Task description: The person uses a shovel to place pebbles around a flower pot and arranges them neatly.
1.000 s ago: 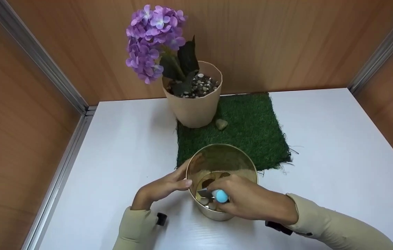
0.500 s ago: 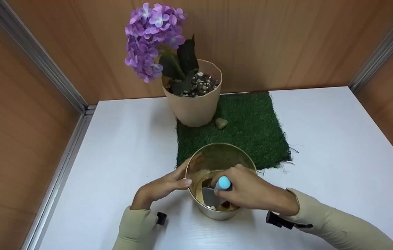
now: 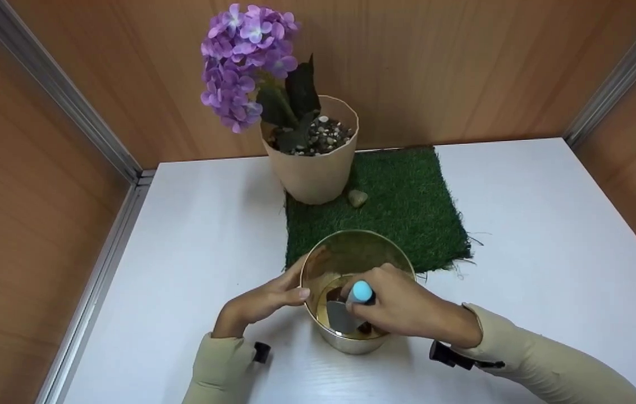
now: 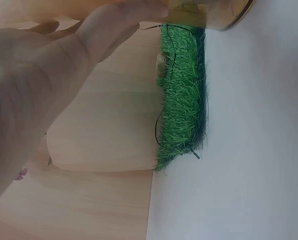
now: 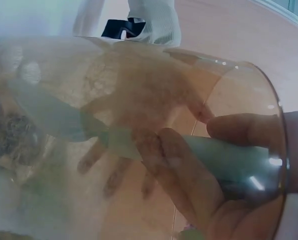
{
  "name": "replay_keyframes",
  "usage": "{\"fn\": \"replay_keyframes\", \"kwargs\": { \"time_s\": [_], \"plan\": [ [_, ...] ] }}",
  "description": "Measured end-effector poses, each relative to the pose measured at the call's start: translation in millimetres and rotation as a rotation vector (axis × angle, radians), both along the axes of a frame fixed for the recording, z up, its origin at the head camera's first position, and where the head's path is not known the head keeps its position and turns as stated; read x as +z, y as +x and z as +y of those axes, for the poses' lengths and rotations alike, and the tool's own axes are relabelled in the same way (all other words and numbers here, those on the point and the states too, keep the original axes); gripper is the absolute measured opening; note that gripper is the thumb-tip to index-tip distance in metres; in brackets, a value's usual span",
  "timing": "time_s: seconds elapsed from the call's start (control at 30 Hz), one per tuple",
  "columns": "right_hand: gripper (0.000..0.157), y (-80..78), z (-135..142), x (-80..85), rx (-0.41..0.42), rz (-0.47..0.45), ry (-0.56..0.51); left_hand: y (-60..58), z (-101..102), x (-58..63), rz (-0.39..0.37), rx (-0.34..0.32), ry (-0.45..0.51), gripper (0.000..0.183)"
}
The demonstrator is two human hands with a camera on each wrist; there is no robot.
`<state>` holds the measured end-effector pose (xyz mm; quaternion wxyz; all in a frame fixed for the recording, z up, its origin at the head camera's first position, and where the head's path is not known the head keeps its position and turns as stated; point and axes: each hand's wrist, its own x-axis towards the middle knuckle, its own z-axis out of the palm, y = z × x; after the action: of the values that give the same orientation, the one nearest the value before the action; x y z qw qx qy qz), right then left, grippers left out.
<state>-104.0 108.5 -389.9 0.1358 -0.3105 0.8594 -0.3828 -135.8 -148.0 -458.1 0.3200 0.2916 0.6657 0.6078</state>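
A clear amber glass vase (image 3: 354,345) stands upright near the table's front. My left hand (image 3: 261,303) holds it from the left side, thumb at the rim; through the glass in the right wrist view, its fingers (image 5: 116,175) lie spread around the wall. My right hand (image 3: 402,303) reaches inside the vase and grips a small garden trowel by its handle (image 3: 361,292), which ends in light blue. The trowel's grey blade (image 3: 343,318) points down to the bottom. Dark clumps (image 5: 14,130) and pale stones (image 5: 31,72) show there, partly hidden by blade and hand.
Behind the vase lies a green artificial grass mat (image 3: 407,207), with a stone (image 3: 357,198) on it. A beige pot (image 3: 315,179) holding a purple flower (image 3: 245,62) stands at the back. Wooden panels (image 3: 463,67) enclose the white table (image 3: 531,235).
My right hand has risen slightly and turned the trowel, so its blade now points more steeply down, its broad face in view. My left hand has stayed put on the vase.
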Motion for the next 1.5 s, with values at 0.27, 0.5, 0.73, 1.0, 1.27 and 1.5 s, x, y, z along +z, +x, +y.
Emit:
{"fn": "replay_keyframes", "kwargs": {
  "time_s": [0.27,0.5,0.73,1.0,1.27,1.5],
  "plan": [
    [0.011,-1.4,-1.1,-1.0,-0.013,-0.025,-0.016,0.0,-0.8,-1.1,0.0,0.003,0.006,0.073],
    [0.01,-3.9,-0.3,-0.2,0.005,-0.013,-0.02,-0.4,-1.5,-1.3,0.006,-0.011,0.003,0.072],
    [0.01,-7.4,1.5,1.9,-0.003,-0.072,-0.037,-0.4,-1.1,-0.7,0.013,-0.007,-0.009,0.073],
    [0.011,-8.1,0.4,0.6,-0.009,-0.058,-0.05,-0.2,-0.6,-1.0,0.009,-0.003,-0.014,0.074],
    [0.013,-5.3,-0.8,-1.2,0.006,-0.014,-0.034,0.0,-0.8,-2.1,0.004,-0.003,-0.019,0.072],
    [0.005,-5.8,-1.3,-0.3,-0.02,-0.012,-0.02,-0.3,-0.1,-1.4,0.019,-0.008,-0.008,0.073]
  ]
}}
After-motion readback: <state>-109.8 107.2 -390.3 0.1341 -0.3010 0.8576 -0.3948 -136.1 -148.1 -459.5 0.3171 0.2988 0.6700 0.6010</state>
